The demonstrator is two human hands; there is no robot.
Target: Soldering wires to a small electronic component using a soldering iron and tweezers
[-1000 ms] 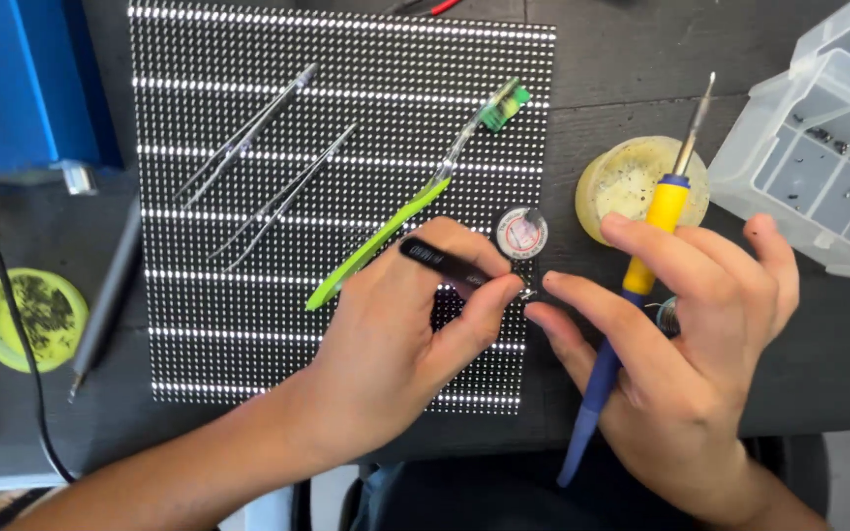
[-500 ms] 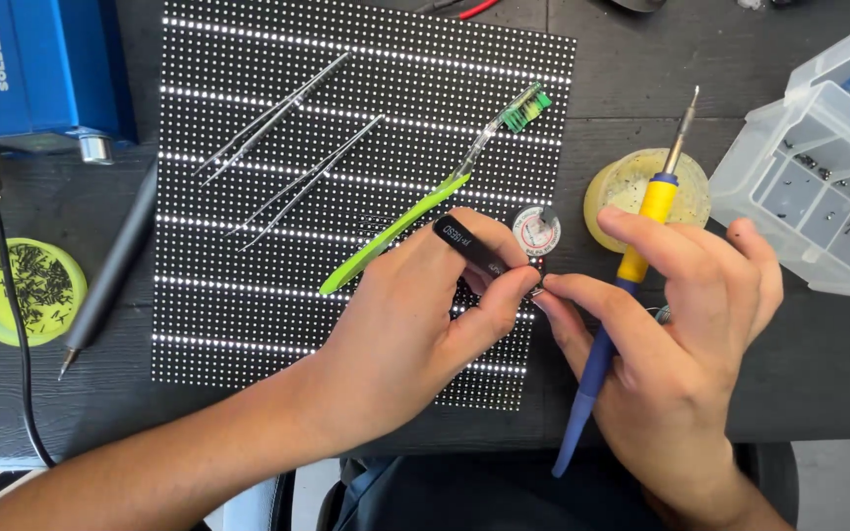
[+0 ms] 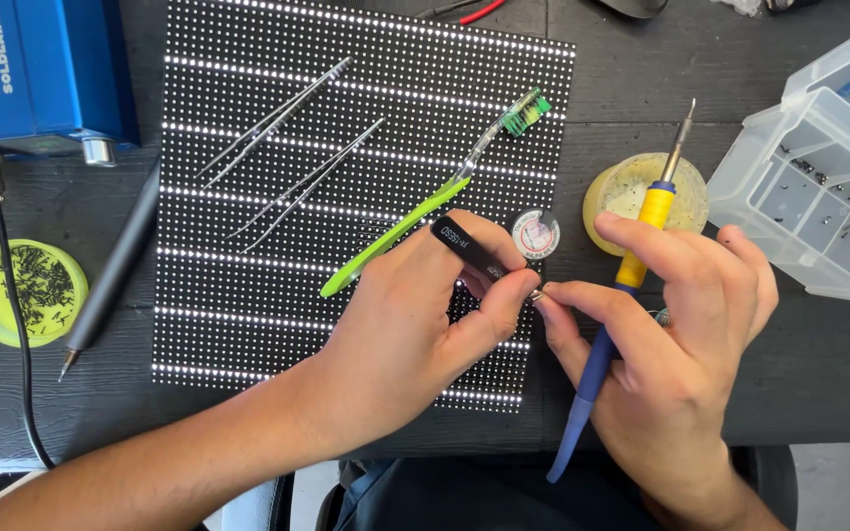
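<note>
You are gripping black tweezers (image 3: 472,250) in your left hand (image 3: 415,334) and a yellow-and-blue soldering iron (image 3: 632,265) in your right hand (image 3: 671,334), pinching something tiny at the LED panel's (image 3: 248,295) right edge. Next calls for steady fingertips there.

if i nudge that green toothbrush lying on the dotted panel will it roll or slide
The green toothbrush probably slides or pivots rather than rolls: its handle looks flattish and lies flat on the dotted panel. It looks like thin plastic, so likely light and slightly springy.
</note>
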